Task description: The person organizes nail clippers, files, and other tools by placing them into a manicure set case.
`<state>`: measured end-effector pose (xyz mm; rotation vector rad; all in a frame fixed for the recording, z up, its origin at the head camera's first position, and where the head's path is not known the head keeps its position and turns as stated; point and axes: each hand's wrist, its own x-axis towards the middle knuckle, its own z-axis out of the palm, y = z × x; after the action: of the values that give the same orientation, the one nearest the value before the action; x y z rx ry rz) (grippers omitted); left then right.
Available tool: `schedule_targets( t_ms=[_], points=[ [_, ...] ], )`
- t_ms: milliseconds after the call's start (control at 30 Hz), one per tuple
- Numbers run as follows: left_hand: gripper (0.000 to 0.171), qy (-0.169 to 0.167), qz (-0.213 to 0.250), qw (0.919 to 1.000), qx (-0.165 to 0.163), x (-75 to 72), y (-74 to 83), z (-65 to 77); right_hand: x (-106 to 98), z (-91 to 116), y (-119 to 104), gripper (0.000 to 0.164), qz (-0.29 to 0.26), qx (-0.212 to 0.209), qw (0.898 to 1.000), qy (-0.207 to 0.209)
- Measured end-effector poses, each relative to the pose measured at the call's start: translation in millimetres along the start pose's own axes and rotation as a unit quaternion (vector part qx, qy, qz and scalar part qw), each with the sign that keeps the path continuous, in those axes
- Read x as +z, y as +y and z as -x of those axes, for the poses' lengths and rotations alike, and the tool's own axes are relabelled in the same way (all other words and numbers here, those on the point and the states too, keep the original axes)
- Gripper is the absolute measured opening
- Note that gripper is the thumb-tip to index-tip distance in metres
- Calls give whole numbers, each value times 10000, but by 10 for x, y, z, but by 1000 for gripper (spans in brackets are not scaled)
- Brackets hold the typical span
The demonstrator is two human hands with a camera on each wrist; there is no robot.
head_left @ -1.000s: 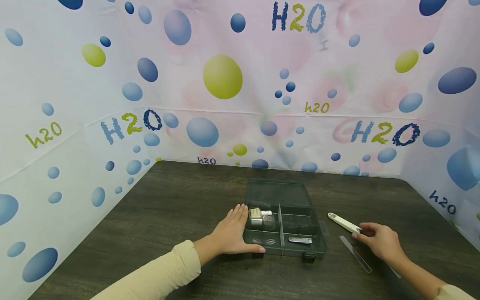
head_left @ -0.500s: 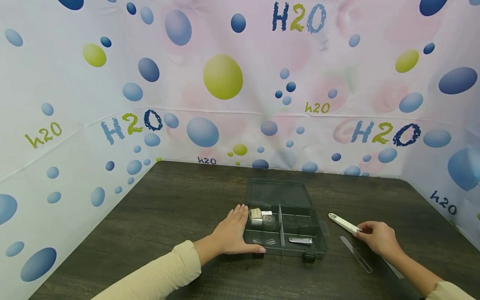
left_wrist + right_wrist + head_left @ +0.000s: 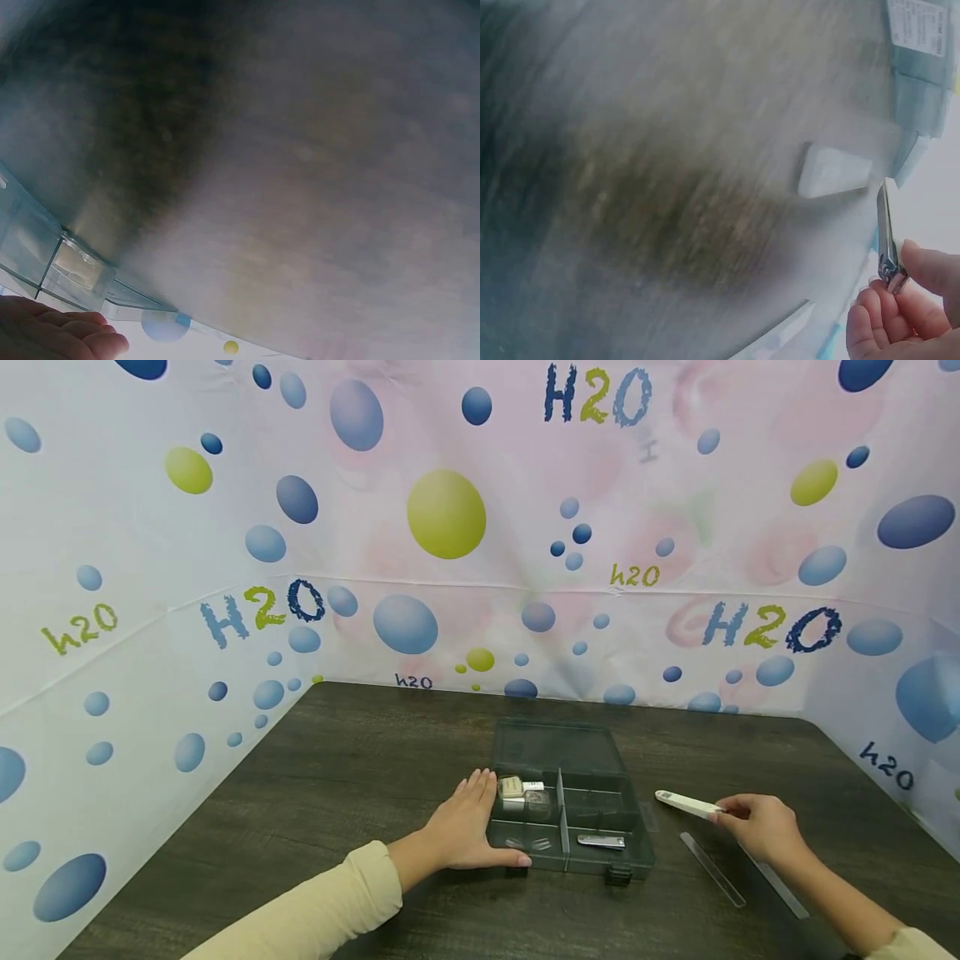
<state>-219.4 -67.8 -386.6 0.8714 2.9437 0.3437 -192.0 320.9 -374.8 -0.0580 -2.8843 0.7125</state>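
My right hand (image 3: 767, 831) pinches one end of a long cream nail clipper (image 3: 681, 803) between thumb and fingers, to the right of the box. In the right wrist view, the metal end of the clipper (image 3: 889, 240) sits at my fingertips. My left hand (image 3: 468, 827) rests with straight fingers along the left side of a dark translucent compartment box (image 3: 630, 860), its thumb at the front edge. The lid (image 3: 555, 747) is raised at the back. Inside are small bottles (image 3: 512, 789), a small metal nail clipper (image 3: 600, 842) and several little clear pieces (image 3: 528, 843).
A clear flat strip (image 3: 712, 868) lies on the dark wooden table (image 3: 360, 743) between the box and my right hand. Another strip (image 3: 780, 887) is partly covered by my right forearm. A printed curtain (image 3: 450, 635) hangs behind and at the sides.
My right hand has risen slightly with the cream nail clipper, whose far end has swung a little to the left. More of the strip beneath the forearm shows. The left hand stays still.
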Motion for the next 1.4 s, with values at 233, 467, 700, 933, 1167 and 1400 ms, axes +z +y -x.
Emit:
schedule_targets(
  t_ms=[233,467,700,933,1167,1400],
  points=[
    [112,-12,5,10000,-16,4,0,-1,-32,45,-43,35,-299,212,9991,200],
    [113,9,7,10000,-10,8,-4,1,-76,119,-145,40,-478,27,9982,370],
    [113,-2,-5,10000,-33,5,-9,-9,-90,205,-325,34,-907,-306,9941,514],
    [113,-7,-99,10000,-2,-8,12,2,-16,270,-484,25,-1293,-668,9883,462],
    [112,0,-161,9999,8,-26,21,11,84,332,-618,21,-1468,-1062,9832,217],
    [112,-1,-130,9999,65,-20,7,13,171,365,-701,17,-1464,-1611,9760,-103]
  ],
)
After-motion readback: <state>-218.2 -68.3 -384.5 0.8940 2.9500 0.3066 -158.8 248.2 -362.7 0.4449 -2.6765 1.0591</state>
